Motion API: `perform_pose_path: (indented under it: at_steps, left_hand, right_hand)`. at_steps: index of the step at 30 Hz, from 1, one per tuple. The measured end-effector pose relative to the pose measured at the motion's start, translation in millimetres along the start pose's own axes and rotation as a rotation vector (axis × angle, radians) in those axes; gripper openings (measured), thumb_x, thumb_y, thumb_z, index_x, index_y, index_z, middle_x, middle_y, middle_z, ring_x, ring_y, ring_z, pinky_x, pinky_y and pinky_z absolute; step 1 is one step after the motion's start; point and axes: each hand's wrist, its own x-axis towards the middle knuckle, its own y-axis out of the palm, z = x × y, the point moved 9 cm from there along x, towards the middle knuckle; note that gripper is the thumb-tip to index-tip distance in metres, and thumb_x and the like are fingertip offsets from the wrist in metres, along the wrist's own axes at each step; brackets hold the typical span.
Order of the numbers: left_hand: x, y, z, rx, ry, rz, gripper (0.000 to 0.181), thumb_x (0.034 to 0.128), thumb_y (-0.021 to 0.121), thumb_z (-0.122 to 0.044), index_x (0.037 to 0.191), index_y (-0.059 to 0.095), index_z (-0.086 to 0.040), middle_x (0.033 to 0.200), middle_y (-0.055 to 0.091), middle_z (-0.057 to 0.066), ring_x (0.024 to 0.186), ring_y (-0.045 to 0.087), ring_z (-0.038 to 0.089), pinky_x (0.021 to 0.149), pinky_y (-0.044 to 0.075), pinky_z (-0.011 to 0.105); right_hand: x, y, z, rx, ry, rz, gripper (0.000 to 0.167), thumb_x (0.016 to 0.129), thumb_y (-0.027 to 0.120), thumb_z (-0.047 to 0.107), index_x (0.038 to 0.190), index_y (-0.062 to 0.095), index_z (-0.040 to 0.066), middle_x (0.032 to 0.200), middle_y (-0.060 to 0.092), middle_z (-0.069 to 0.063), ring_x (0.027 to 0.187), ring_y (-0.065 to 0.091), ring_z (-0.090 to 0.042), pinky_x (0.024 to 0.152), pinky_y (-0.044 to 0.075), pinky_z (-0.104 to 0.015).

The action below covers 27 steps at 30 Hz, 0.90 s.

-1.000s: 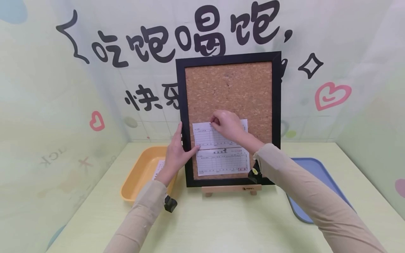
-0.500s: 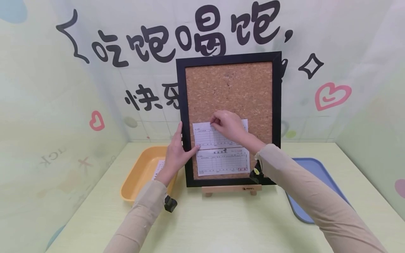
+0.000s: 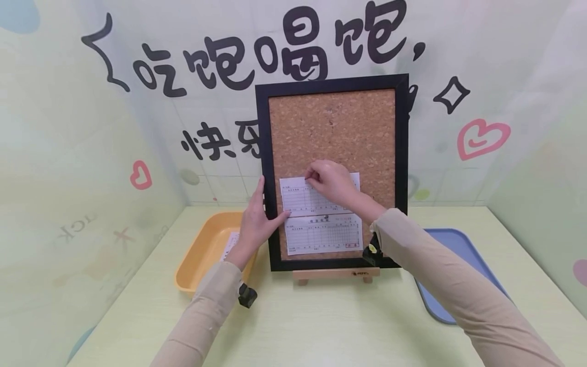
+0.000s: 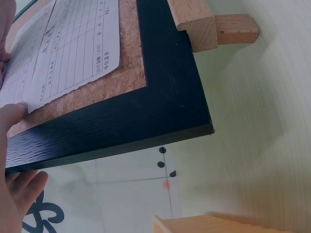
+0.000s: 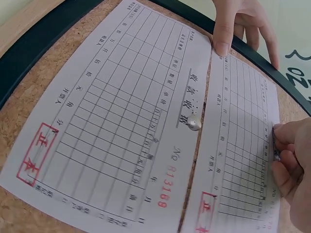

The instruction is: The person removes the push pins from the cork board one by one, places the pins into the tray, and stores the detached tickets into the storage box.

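A black-framed corkboard (image 3: 332, 127) leans upright on a small wooden easel (image 3: 337, 274). Two printed receipt slips lie on its lower half: a lower receipt (image 3: 321, 242) with a silver pushpin (image 5: 194, 122) at its top edge, and an upper receipt (image 3: 293, 199) just above it. My left hand (image 3: 257, 221) grips the board's left edge, its thumb on the upper receipt's lower left corner and its other fingers at the frame's side and behind. At that slip's top edge my right hand (image 3: 332, 181) pinches a small shiny pushpin (image 5: 277, 155), mostly hidden by the fingertips.
An orange tray (image 3: 190, 270) with a printed slip (image 3: 230, 244) in it stands left of the board, behind my left forearm. To the right lies a blue tray (image 3: 442, 306), partly under my right forearm. A printed backdrop stands behind the table.
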Motion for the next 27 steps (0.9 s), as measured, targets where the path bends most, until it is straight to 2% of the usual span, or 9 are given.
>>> perform_pose_path:
  at_steps: [8, 13, 17, 21, 27]
  left_hand:
    - [0.0, -1.5, 0.4, -0.016, 0.000, -0.008, 0.097, 0.0744, 0.074, -0.029, 0.146, 0.012, -0.010, 0.145, 0.030, 0.014, 0.120, 0.044, 0.029, 0.093, 0.043, 0.040]
    - [-1.0, -0.4, -0.2, -0.016, 0.009, -0.009, 0.098, 0.0737, 0.075, -0.031, 0.146, 0.013, -0.009, 0.144, 0.030, 0.016, 0.120, 0.044, 0.031, 0.093, 0.043, 0.042]
    - [-1.4, -0.7, -1.5, -0.029, 0.015, -0.019, 0.098, 0.0741, 0.074, -0.033, 0.146, 0.011, -0.012, 0.144, 0.031, 0.016, 0.118, 0.045, 0.033, 0.091, 0.044, 0.044]
    - [-1.8, -1.4, -2.2, -0.027, 0.021, -0.032, 0.096, 0.0756, 0.072, -0.036, 0.147, 0.010, -0.016, 0.144, 0.031, 0.014, 0.119, 0.044, 0.033, 0.092, 0.043, 0.044]
    - [-1.0, -0.2, -0.1, -0.021, 0.005, -0.017, 0.098, 0.0736, 0.075, -0.030, 0.146, 0.012, -0.010, 0.144, 0.030, 0.016, 0.124, 0.039, 0.032, 0.097, 0.039, 0.044]
  right_hand:
    - [4.6, 2.4, 11.9, -0.130, 0.021, 0.144, 0.008, 0.087, 0.057, 0.007, 0.093, 0.061, 0.005, 0.088, 0.063, -0.007, 0.077, 0.059, -0.018, 0.069, 0.049, -0.029]
    - [6.0, 4.6, 11.3, -0.186, 0.060, 0.191, 0.009, 0.087, 0.057, 0.008, 0.094, 0.061, 0.005, 0.089, 0.064, -0.007, 0.077, 0.060, -0.019, 0.067, 0.050, -0.030]
    - [7.1, 3.3, 10.0, -0.192, 0.074, 0.199, 0.010, 0.087, 0.057, 0.009, 0.094, 0.062, 0.005, 0.088, 0.065, -0.007, 0.075, 0.061, -0.019, 0.065, 0.050, -0.030]
    - [6.7, 1.2, 10.0, -0.146, 0.044, 0.179, 0.009, 0.086, 0.058, 0.009, 0.093, 0.064, 0.006, 0.089, 0.066, -0.007, 0.076, 0.061, -0.019, 0.066, 0.050, -0.031]
    - [5.0, 1.7, 9.8, -0.088, 0.014, 0.155, 0.009, 0.088, 0.058, 0.010, 0.093, 0.064, 0.006, 0.089, 0.066, -0.006, 0.077, 0.061, -0.018, 0.069, 0.049, -0.031]
